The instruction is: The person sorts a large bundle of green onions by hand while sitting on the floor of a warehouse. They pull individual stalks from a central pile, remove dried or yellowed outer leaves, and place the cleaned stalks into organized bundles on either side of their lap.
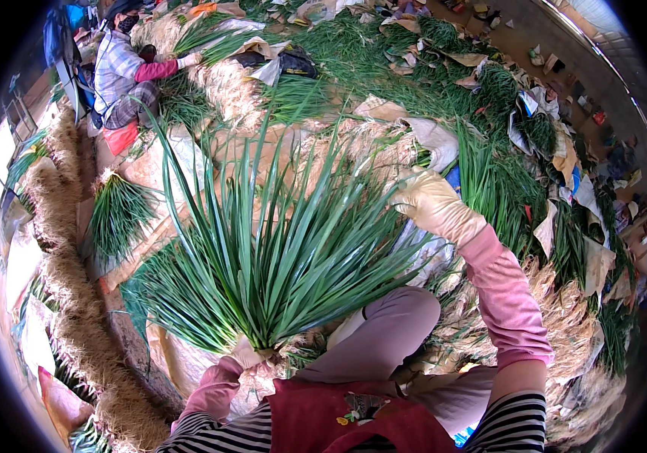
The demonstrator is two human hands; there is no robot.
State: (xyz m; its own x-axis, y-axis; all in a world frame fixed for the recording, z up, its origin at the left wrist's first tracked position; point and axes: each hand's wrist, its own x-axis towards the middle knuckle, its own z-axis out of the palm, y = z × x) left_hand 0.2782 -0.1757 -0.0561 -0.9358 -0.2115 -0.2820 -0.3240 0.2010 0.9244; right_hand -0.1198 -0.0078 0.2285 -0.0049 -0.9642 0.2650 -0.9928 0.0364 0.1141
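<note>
A big bunch of green onions (263,257) fans out in front of me, its long leaves spreading up and to both sides. My left hand (244,353), in a pale glove with a pink sleeve cover, is closed round the base of the bunch, low in the view. Up at the right, my right hand (433,202) wears a cream glove. Its fingers are curled together beside the leaf tips; what they pinch, if anything, is too small to make out. My bent knee (406,309) lies under the leaves on the right.
Along the left runs a long row of rooty bundles (74,287), with a smaller green bunch (118,215) beside it. Another person (123,75) sits at the far left, handling leaves. Heaps of green onions (497,166) and cloth sacks (429,140) cover the right and back.
</note>
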